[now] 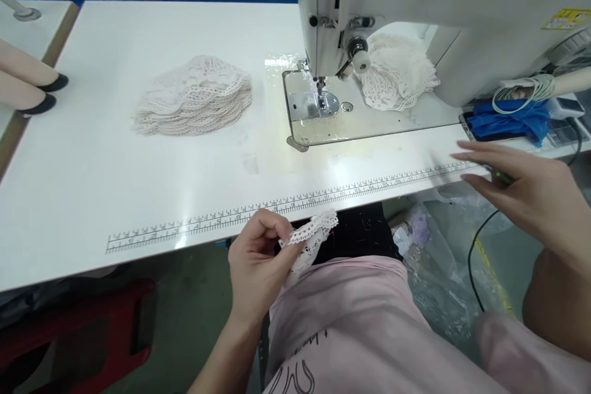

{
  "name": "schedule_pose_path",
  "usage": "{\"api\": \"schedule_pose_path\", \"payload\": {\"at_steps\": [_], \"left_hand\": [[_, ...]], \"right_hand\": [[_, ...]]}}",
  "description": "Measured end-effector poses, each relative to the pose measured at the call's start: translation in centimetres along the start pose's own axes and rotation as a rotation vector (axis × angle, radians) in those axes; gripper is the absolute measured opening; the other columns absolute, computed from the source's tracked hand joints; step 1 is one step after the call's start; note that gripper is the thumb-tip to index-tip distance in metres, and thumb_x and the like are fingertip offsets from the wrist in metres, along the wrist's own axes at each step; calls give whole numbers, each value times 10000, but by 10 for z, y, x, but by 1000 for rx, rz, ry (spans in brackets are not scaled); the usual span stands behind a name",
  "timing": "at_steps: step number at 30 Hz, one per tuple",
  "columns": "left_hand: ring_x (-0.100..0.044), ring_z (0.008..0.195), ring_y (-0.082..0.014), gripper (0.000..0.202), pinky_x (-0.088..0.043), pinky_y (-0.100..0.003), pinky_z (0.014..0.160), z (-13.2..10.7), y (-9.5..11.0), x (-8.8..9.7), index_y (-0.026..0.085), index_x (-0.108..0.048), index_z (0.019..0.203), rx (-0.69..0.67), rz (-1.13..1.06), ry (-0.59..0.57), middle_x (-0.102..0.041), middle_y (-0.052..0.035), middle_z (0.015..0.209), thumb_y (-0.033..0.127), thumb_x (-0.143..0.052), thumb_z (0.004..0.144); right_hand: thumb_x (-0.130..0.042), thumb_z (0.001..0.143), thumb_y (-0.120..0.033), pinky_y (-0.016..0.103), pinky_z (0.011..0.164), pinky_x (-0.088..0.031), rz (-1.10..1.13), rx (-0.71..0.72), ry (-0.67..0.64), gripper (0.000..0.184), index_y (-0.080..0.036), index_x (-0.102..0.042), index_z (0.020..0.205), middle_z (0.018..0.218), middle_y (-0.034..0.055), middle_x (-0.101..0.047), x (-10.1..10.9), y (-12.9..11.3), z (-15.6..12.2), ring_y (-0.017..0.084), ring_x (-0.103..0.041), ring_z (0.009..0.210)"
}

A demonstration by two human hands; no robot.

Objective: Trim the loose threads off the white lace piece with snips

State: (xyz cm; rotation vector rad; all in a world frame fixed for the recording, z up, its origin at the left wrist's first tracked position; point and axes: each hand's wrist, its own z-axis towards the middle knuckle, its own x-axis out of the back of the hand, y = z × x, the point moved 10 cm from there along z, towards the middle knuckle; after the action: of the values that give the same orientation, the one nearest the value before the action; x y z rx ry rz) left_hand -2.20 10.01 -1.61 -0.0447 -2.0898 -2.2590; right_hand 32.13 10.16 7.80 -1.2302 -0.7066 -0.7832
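Observation:
My left hand [258, 258] pinches a strip of white lace [311, 234] between thumb and fingers, just in front of the table's edge and above my lap. My right hand [530, 191] is over the table's front edge at the right, slightly blurred, with fingers stretched forward. Between its thumb and fingers sits a slim dark tool with a green part [503, 177]; its kind is hard to make out. Left of the sewing machine [323, 43] lies a pile of white lace pieces [198, 98]. Another lace heap [397, 71] rests under the machine's arm, right of the needle.
A printed ruler strip [277, 204] runs along the front of the white table [115, 197]. Blue cloth [508, 120] and a coiled pale cord [526, 95] lie at the right. A red stool [115, 326] and plastic bags [434, 277] are below the table.

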Motion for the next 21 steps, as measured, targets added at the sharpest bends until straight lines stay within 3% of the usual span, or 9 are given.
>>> {"api": "schedule_pose_path", "payload": {"at_steps": [3, 5, 7, 10, 12, 14, 16, 18, 21], "left_hand": [[-419, 532, -74, 232, -325, -191, 436, 1, -4, 2, 205, -502, 700, 22, -26, 9, -519, 44, 682, 74, -690, 739], [-422, 525, -71, 229, -328, -184, 427, 1, -3, 2, 204, -504, 706, 29, -54, 8, -514, 46, 670, 87, -696, 750], [-411, 504, -64, 232, -322, -176, 416, 0, -2, 1, 203, -501, 711, 39, -78, 8, -504, 52, 653, 104, -705, 760], [-389, 477, -54, 251, -318, -170, 412, -2, 3, -1, 199, -484, 699, 52, -88, 23, -481, 63, 620, 124, -714, 765], [-368, 459, -49, 272, -315, -168, 410, -3, 6, -1, 199, -466, 687, 61, -91, 36, -460, 72, 594, 134, -720, 761], [-355, 451, -48, 291, -317, -167, 413, -5, 8, -1, 200, -448, 680, 68, -95, 47, -446, 77, 574, 138, -722, 755], [-355, 451, -50, 304, -320, -168, 417, -6, 9, 0, 202, -431, 676, 70, -104, 52, -438, 79, 566, 137, -718, 752], [-345, 444, -50, 309, -313, -171, 412, -7, 8, 2, 203, -417, 674, 77, -120, 57, -423, 82, 561, 142, -708, 759], [-309, 426, -44, 304, -283, -172, 394, -8, 5, 6, 206, -409, 676, 86, -138, 63, -389, 88, 556, 152, -692, 773]], "right_hand": [[-650, 850, -467, 410, 529, -419, -223, -52, 165, 233, -437, -687, 1078, 777, -17, -683, 6, -2, -7, 275, -619, 667], [-636, 867, -440, 450, 616, -494, -90, 2, 106, 241, -469, -663, 1104, 998, -55, -706, -13, -18, -2, 286, -660, 808], [-642, 871, -378, 442, 724, -548, 113, 103, -60, 306, -462, -637, 1165, 1231, -62, -637, -47, -43, 7, 285, -640, 1026], [-692, 842, -301, 412, 917, -524, 338, 236, -266, 402, -381, -614, 1229, 1269, -17, -617, -97, -85, 13, 249, -608, 1127], [-711, 827, -288, 375, 912, -512, 432, 284, -355, 416, -306, -611, 1230, 1228, 18, -635, -125, -107, 13, 225, -613, 1104], [-693, 842, -271, 325, 818, -517, 556, 302, -341, 231, -231, -671, 1068, 1082, 36, -676, -139, -120, 16, 189, -642, 972], [-663, 863, -256, 284, 715, -498, 664, 280, -291, 66, -198, -677, 891, 915, 26, -680, -141, -122, 20, 153, -634, 818], [-639, 879, -249, 269, 663, -470, 674, 240, -258, 81, -194, -659, 824, 842, 15, -668, -137, -114, 23, 138, -611, 741], [-602, 900, -268, 289, 649, -439, 442, 196, -203, 106, -200, -664, 849, 851, 32, -679, -115, -86, 24, 162, -601, 734]]}}
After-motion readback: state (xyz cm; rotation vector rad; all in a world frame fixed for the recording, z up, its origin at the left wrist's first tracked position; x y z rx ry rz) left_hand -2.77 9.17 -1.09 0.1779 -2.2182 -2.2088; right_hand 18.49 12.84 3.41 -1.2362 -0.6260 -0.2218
